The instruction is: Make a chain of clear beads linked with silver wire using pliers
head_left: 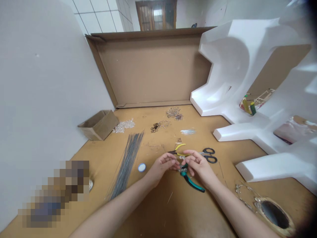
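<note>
My left hand [164, 164] and my right hand [198, 166] meet over the table, both with fingertips pinched. Small clear bead-like pieces [182, 157] show between them; the fingers hide exactly how each hand grips them. Just below lie teal-and-black handled pliers [194, 183], their head partly covered by the fingers. Behind my hands, yellow-handled pliers [180, 146] rest on the tabletop. Black-handled scissors [209, 155] lie right of my right hand, with the blades partly hidden behind it.
A bundle of grey wires [127, 163] lies at left, beside a small blue-rimmed white round item [141, 167]. Further back are a cardboard box [101, 125], clear beads [125, 125], black loops [155, 127] and silver pins [188, 131]. White foam [232, 132] and an oval mirror-like piece [274, 215] stand right.
</note>
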A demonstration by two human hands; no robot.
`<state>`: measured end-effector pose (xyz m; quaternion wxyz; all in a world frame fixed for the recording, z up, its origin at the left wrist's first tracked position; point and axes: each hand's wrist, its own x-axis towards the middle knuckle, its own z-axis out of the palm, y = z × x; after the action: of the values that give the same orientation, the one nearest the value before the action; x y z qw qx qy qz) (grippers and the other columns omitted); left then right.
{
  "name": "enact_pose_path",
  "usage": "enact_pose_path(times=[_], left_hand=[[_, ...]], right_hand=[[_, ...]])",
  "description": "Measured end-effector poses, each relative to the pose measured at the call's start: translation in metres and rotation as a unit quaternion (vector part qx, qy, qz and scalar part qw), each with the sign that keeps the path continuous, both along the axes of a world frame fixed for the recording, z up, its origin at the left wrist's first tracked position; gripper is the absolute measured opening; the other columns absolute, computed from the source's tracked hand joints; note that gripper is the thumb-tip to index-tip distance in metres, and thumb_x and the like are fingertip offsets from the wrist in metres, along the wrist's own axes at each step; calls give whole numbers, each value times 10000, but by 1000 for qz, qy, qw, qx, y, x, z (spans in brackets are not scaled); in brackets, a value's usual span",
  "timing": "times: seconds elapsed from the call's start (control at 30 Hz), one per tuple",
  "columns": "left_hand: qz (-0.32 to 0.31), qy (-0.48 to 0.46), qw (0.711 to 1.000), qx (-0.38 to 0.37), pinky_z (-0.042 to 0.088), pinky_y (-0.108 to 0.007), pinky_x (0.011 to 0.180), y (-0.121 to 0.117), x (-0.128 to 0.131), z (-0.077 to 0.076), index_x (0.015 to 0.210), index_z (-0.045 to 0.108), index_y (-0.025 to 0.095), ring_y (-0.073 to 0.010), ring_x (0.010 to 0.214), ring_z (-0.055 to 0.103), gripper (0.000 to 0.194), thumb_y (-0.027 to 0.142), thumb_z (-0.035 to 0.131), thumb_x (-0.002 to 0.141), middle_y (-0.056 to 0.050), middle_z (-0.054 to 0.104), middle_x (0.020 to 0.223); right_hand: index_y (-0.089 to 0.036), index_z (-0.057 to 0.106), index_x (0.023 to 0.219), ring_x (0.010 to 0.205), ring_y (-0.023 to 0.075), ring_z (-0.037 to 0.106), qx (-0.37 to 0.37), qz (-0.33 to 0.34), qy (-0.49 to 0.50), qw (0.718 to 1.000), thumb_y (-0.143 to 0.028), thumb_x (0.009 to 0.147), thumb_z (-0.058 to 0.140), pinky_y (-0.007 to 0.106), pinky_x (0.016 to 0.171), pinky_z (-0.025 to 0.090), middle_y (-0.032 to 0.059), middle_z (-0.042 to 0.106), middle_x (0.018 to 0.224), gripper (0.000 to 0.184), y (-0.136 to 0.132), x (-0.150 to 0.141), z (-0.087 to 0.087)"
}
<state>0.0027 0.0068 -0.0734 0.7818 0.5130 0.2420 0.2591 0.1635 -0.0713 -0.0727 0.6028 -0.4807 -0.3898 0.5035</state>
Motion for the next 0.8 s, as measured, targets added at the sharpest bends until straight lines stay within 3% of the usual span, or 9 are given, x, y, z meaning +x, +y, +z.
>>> enact_pose_path(times=[0.2,0.4,0.67,0.8], left_hand=[[-2,-59,997,-57,464,-307,788,0,1,2,893,528,134,-147,796,614,178,238,605,770,-57,629,848],[8,-107,992,-60,463,-302,786,5,-1,2,946,536,131,-136,785,609,220,247,603,771,-61,622,873],[29,0,999,37,447,-265,712,5,-3,-4,973,555,154,-156,872,585,306,316,644,729,-86,624,1002],[4,34,997,62,439,-255,652,-1,-1,-5,947,567,147,-153,791,596,337,329,677,685,-60,637,857]], right_hand=[[-227,554,989,415,50,480,18,-21,-11,1000,-331,722,649,219,433,375,7,649,857,302,3,4,-1],[-177,646,880,537,82,553,-22,3,19,1000,-360,743,632,221,503,442,31,647,802,229,4,4,-6],[-184,667,811,611,103,586,-8,-12,38,999,-370,684,683,277,633,506,4,607,737,226,4,-3,-8],[-186,661,807,610,101,582,3,-11,38,999,-369,697,670,279,634,505,-2,603,713,214,3,-3,-6]])
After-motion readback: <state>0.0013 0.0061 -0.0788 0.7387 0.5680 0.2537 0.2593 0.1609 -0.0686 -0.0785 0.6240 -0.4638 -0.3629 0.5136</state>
